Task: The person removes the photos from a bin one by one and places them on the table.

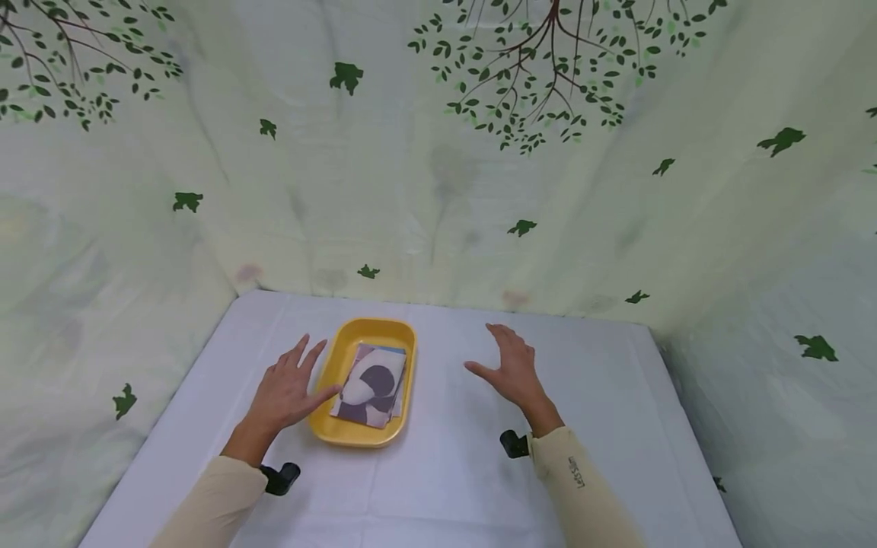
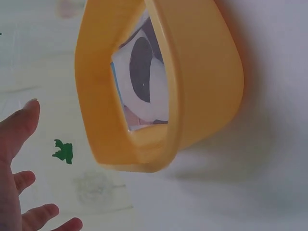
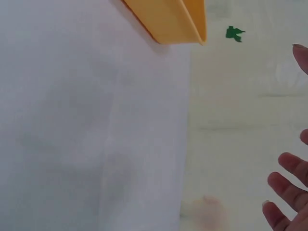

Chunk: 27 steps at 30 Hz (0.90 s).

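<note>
A yellow plastic tray (image 1: pixel 320 428) stands on the table, left of the middle. Inside it lies a small stack of folded, patterned sheets or cloths (image 1: pixel 370 385) in white, purple-grey and pinkish tones, with a blue edge showing; which material they are I cannot tell. My left hand (image 1: pixel 284 392) hovers at the tray's left side, fingers spread, its thumb tip appearing over the rim. Well to the right of the tray, my right hand (image 1: pixel 514 369) is held in the air with thumb and fingers apart. Neither hand holds anything.
A white cloth covers the table (image 1: pixel 452 472). Pale curtains (image 1: pixel 425 190) printed with green leaves and branches hang behind it and at both sides. A dark wrist camera (image 1: pixel 279 479) sits on the left wrist and another camera (image 1: pixel 514 444) on the right.
</note>
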### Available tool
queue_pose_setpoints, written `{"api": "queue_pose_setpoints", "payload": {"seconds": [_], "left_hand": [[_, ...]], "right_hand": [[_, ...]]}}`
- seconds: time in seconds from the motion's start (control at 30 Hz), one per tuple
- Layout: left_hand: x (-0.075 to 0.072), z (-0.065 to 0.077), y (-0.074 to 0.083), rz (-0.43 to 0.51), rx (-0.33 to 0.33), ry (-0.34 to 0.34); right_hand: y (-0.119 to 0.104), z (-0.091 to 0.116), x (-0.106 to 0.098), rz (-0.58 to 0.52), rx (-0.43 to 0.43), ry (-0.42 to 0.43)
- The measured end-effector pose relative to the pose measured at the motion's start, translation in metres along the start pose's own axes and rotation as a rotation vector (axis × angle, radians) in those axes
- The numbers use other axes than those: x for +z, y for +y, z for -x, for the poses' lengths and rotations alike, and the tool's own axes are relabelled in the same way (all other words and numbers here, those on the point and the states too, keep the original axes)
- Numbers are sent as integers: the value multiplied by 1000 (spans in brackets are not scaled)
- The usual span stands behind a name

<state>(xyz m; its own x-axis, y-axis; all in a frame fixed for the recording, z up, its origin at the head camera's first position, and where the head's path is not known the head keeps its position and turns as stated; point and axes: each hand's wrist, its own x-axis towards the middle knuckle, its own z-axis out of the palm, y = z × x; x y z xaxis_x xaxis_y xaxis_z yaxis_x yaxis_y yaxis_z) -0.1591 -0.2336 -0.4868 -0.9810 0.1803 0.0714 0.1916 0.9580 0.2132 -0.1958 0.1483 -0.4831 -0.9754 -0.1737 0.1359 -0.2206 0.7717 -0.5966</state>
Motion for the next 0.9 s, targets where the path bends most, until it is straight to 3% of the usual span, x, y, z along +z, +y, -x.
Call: {"api": "queue_pose_setpoints", "payload": {"seconds": [0.2, 0.67, 0.9], "left_hand": [[14, -5, -4, 38, -53, -43], [45, -10, -14, 129, -195, -254], [55, -10, -11, 149, -220, -270]], "right_hand": [[-20, -19, 36, -39, 7, -53], [-66, -58, 101, -31, -50, -295], [-85, -73, 125, 34, -85, -366]]}}
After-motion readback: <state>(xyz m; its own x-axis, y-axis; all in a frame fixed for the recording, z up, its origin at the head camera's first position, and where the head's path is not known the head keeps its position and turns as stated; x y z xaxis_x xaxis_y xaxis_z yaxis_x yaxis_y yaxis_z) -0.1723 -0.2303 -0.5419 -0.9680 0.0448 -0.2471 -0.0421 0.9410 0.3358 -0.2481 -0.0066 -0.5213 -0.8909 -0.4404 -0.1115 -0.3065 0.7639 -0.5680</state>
